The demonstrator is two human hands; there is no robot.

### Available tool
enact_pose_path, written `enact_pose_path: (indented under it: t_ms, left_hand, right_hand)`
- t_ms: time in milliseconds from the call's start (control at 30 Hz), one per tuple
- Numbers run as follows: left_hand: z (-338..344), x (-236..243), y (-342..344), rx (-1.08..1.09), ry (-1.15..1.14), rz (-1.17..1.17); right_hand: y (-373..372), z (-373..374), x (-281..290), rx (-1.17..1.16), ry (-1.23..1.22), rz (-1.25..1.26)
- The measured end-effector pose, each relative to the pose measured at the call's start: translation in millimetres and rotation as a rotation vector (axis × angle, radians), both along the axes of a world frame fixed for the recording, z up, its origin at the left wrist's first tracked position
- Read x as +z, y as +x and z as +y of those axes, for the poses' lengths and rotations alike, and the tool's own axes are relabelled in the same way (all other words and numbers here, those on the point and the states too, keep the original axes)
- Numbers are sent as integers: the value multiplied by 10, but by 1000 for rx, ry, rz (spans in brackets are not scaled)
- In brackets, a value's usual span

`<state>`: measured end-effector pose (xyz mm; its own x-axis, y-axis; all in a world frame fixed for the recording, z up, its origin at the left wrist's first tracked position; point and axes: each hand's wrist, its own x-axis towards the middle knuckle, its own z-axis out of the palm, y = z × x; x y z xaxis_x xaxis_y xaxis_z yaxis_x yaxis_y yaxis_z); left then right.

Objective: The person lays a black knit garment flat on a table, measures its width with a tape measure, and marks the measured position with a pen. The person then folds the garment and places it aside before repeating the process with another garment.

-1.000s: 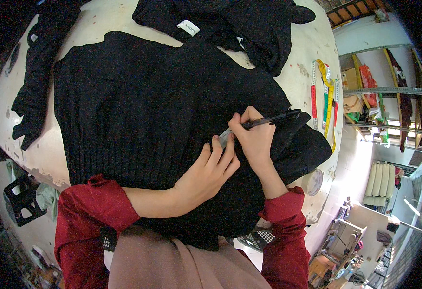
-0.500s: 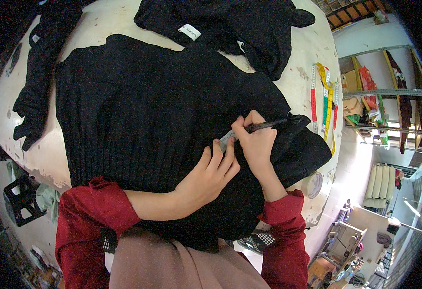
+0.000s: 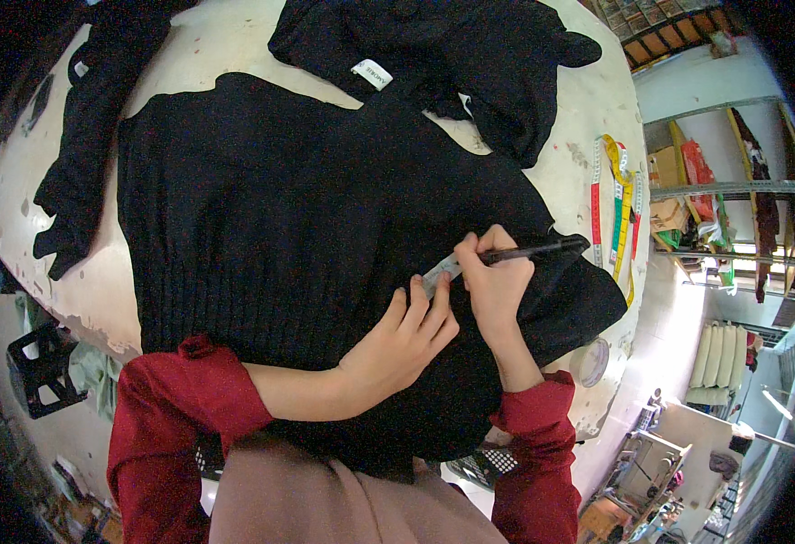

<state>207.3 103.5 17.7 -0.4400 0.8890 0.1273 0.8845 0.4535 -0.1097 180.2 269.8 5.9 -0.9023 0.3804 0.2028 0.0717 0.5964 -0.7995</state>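
Observation:
A black garment with a ribbed band lies spread across the table in front of me. On its right part is a small pale label with marks on it. My left hand reaches over the cloth, and its fingertips hold the label by its lower left end; the thumb is hidden. In my right hand a black pen is gripped between thumb and fingers, slanting up to the right. Its writing end is at the label's upper right end, mostly covered by the fingers.
More black garments lie at the far side and far left of the pale, worn table. A coiled tape measure and a roll of clear tape sit near the right edge. Beyond stand shelves; a black crate is at left.
The whole view has shifted slightly, so everything appears a little lower and further right. Both hands keep their grips, the pen still at the label.

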Motion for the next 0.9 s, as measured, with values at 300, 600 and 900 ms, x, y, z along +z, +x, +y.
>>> enact_pose_path:
  t_ms: [300, 600, 900]
  left_hand:
    - [-7, 2, 0, 3, 12, 16]
    - [-10, 8, -7, -3, 19, 7]
    - [-4, 19, -5, 8, 8, 7]
  right_hand:
    - [-14, 3, -11, 2, 61, 14]
    - [-12, 6, 29, -2, 182, 48]
    - [-27, -28, 63, -45, 71, 4]
